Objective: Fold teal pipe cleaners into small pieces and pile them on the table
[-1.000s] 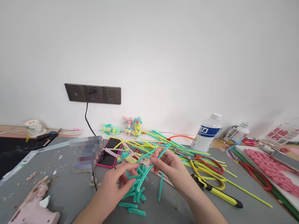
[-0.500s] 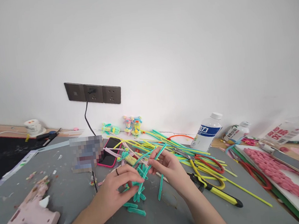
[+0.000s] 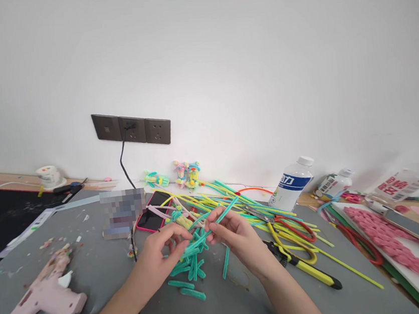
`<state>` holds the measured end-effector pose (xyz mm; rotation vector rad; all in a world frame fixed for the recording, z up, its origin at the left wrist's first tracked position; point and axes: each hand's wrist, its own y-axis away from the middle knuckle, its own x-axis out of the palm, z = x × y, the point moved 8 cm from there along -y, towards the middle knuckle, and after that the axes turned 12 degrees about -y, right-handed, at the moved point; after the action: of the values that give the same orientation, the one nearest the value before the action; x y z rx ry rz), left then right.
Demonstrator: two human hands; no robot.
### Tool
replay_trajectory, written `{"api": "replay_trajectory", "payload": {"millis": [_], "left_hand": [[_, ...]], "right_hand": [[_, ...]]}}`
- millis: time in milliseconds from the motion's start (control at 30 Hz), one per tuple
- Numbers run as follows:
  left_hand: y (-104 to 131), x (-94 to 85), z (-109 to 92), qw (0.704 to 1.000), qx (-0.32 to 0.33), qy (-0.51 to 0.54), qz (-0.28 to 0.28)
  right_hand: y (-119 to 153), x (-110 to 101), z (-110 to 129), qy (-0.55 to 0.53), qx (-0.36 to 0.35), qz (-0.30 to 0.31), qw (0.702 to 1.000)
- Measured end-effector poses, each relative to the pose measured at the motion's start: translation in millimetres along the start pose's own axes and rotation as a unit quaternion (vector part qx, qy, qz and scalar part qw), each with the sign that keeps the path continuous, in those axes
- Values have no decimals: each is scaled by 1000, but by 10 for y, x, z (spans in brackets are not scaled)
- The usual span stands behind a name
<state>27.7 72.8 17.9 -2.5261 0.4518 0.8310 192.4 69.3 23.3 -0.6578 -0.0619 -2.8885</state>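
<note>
Between the thumb and fingers of my right hand is a teal pipe cleaner, slanting up to the right. Its lower end runs down towards my left hand. The thumb and index finger of that hand are drawn together in a pinch; what lies between their tips I cannot make out. Below both hands is a pile of short teal pipe cleaner pieces, partly covered by the left fingers. Two cut pieces lie just in front of the pile, and another teal length lies under my right hand.
Yellow and teal pipe cleaners spread behind my hands, with scissors and yellow-handled pliers to the right. A pink glue gun lies left. Small pipe cleaner figures and a bottle stand by the wall.
My left hand has shifted up and left, off the lower part of the teal pipe cleaner, uncovering more of the pile. My right hand keeps its hold on the pipe cleaner.
</note>
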Motion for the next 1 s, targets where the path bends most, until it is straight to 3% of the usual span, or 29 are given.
{"api": "replay_trajectory", "payload": {"millis": [167, 367, 500, 800, 1000], "left_hand": [[-28, 44, 73, 997, 0, -77, 9], [5, 213, 152, 987, -28, -126, 96], [7, 259, 157, 984, -36, -129, 119], [13, 248, 148, 989, -45, -80, 115], [0, 171, 163, 995, -48, -47, 68]], "right_hand": [[-35, -181, 57, -18, -52, -65, 996], [-23, -120, 130, 40, -85, -42, 995], [-7, -77, 129, 42, -77, -31, 996], [-18, -83, 119, 43, -66, -33, 996], [-19, -101, 82, 21, -59, -31, 998]]}}
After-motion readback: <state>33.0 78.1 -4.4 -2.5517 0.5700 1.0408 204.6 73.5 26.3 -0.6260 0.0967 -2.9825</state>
